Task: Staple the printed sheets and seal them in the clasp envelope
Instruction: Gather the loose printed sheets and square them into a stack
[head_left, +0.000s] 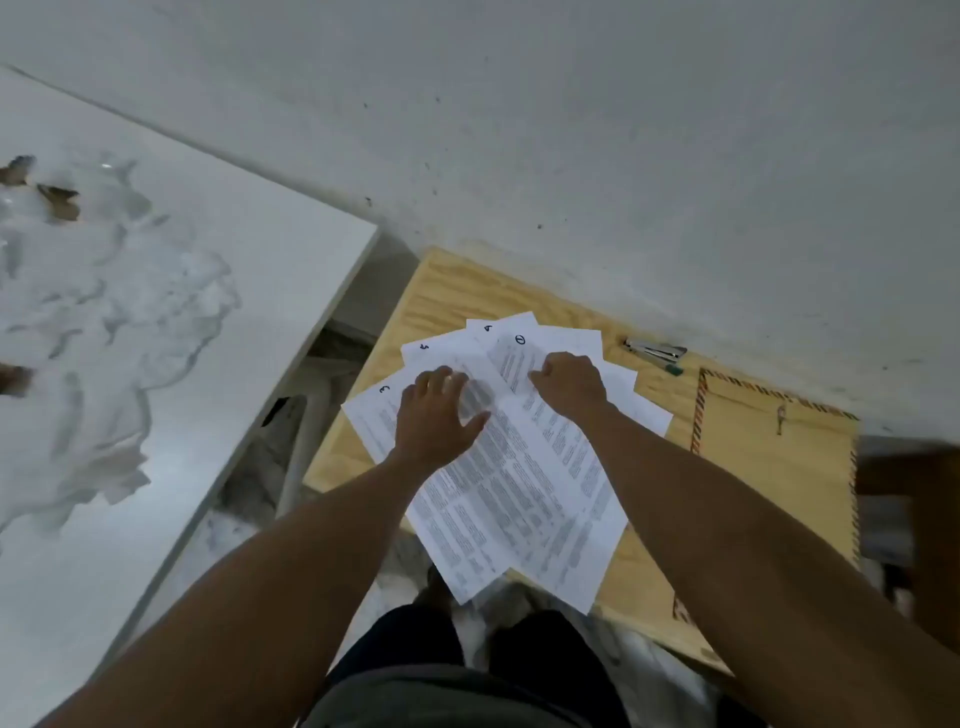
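Several white printed sheets (519, 467) lie fanned out on the small pale plywood table (441, 291), handwritten numbers showing at their top corners, and I am only at the gathering stage. My left hand (436, 415) lies flat on the spread with its fingers straight and slightly splayed, pressing the paper down. My right hand (569, 387) sits near the top of the sheet marked with a circled one; its fingers are curled, and I think they pinch that sheet's edge, though from this angle the knuckles hide the fingertips, so I cannot be sure of the grip.

Nothing is squared up yet. The pages point in different directions, and the lower ends of two of them overhang the near edge of the table. I judge that they want collecting in order and tapping into one stack before any stapling.

Beyond my right hand, the small silver metal stapler (655, 351) lies against the grey wall (623, 130), apart from the papers and untouched. The brown clasp envelope with its red-and-blue striped border (769, 467) lies flat at the right side of the table, just beside the sheets, clasp side up, with nothing in it that I can see.

So stapling, loading the envelope and closing its clasp all remain.
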